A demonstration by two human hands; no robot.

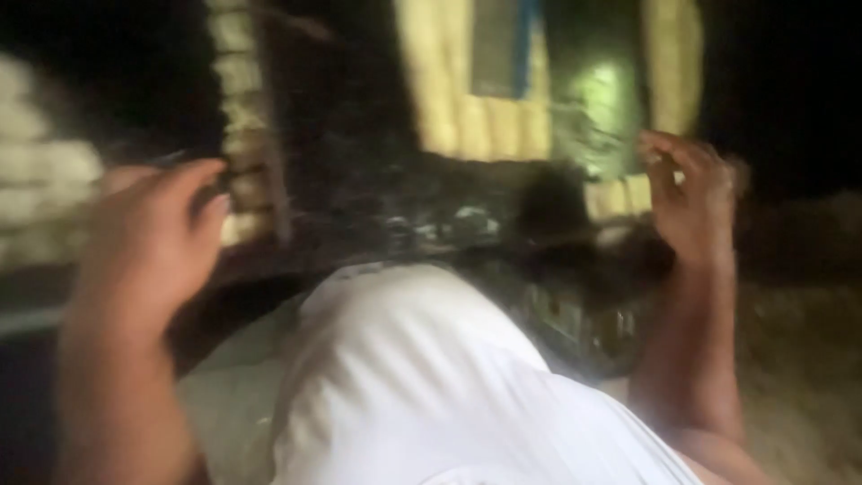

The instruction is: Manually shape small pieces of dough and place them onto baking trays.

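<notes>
The picture is dark and badly blurred. My left hand (157, 224) is raised at the left, fingers curled, and something thin and dark may lie at its fingertips. My right hand (687, 193) is raised at the right, fingers bent and slightly apart, with nothing clearly in it. Between the two hands lies a dark, glinting mass (467, 224), possibly netting or a heap of dark material. A white cloth or garment (413, 377) fills the lower middle, below the dark mass.
Yellowish ribbed panels (467, 108) and a shiny green surface (597, 112) stand at the back. A pale ribbed post (242, 99) and light blocks (36, 171) are at the left. Sandy ground (799, 359) shows at the right.
</notes>
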